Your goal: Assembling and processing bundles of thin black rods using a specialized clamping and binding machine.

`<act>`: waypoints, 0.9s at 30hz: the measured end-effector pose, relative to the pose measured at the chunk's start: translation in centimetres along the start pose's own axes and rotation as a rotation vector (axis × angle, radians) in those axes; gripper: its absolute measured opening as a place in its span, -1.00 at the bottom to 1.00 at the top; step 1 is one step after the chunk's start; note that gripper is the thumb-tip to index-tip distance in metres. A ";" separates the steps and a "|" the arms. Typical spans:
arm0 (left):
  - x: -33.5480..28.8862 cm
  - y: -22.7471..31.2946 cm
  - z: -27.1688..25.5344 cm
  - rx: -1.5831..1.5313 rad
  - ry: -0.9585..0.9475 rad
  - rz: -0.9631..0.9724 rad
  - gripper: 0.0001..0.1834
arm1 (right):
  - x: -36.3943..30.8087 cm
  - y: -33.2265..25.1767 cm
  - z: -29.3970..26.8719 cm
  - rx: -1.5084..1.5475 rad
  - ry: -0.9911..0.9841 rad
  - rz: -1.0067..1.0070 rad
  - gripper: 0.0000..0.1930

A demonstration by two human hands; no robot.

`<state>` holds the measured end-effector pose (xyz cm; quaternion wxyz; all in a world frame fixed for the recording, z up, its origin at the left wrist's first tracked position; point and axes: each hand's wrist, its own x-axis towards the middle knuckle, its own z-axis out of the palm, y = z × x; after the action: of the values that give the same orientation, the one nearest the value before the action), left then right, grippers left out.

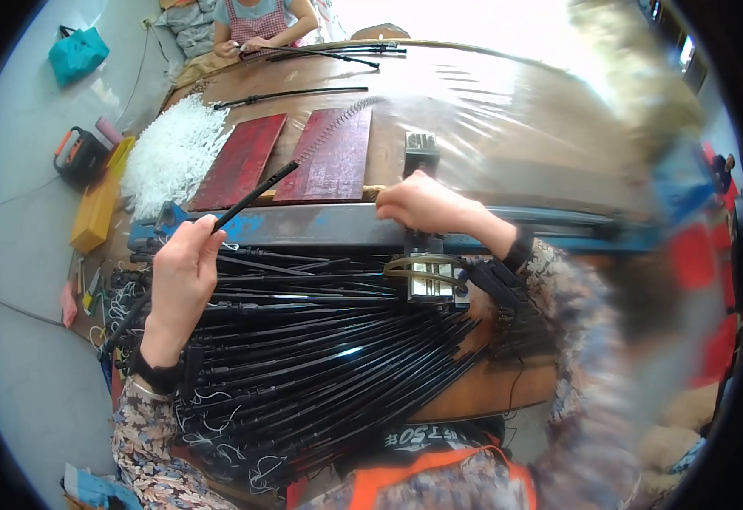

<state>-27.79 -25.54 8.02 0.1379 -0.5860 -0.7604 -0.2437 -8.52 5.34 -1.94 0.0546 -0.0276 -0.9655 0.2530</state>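
- Gripping a slim black tube [261, 189], the left hand [183, 268] is closed around its near end; the tube slants up to the far right, clear of the bench.
- Out of the tube's far tip runs a thin coil spring [335, 129], curving to the far right (its outermost end fades into the glare).
- The right hand [427, 202] is well apart from the left, to the right of the tube and not touching it; its fingers are bent inward, and I cannot tell whether they pinch anything.
- Beneath the right hand stands a small dark fixture, its black block [421, 153] just beyond the fingers, set across a grey metal beam [320, 223].
- On the near side of the beam, below both hands, black rods [329, 348] lie fanned out in a thick heap.
- Beyond the beam, two red boards [242, 161] lie side by side, with a white pile of strips [172, 157] to their left.
- At the far edge a co-worker [261, 19] in a checked apron handles dark rods.
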 end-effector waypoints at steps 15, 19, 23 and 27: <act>4.0 -2.1 7.3 -0.064 -0.044 0.245 -0.81 | -24.0 10.2 -5.8 -0.735 0.471 0.354 -0.93; 5.7 1.4 12.1 -0.007 -0.280 0.284 -0.84 | -30.4 13.6 -6.8 -1.010 0.366 0.589 -0.95; 8.3 5.4 18.2 -0.129 -0.250 0.388 -0.89 | -35.5 18.9 -6.3 -0.879 0.519 0.376 -0.85; 6.9 2.8 18.7 -0.193 -0.162 0.359 -0.89 | -34.3 19.9 -4.5 -0.892 0.540 0.334 -0.83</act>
<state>-25.60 -9.37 -3.78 0.0611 -0.7402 -0.6255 -0.2389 26.55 22.03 -10.94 0.2426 -0.2648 -0.9133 -0.1921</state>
